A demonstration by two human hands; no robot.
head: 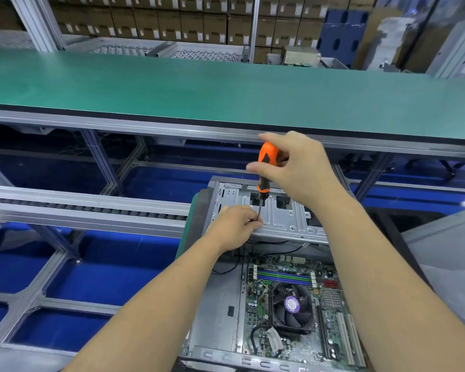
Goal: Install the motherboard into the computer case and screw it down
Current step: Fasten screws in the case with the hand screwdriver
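The open grey computer case (220, 318) lies flat below me, with the green motherboard (293, 277) inside it; a black CPU fan with a purple label (291, 307) sits on the board. My right hand (298, 167) grips the orange-and-black handle of a screwdriver (265, 167), held nearly upright over the case's drive bay plate (282, 213). My left hand (236, 226) pinches the metal shaft near its tip, at the bay's near edge. The tip itself and any screw are hidden by my fingers.
A long green bench top (226, 87) runs across ahead. A roller conveyor rail (78, 208) passes on the left over a blue floor and aluminium frame. Stacked cardboard boxes (172, 20) fill the background. A grey surface (446, 264) borders the case on the right.
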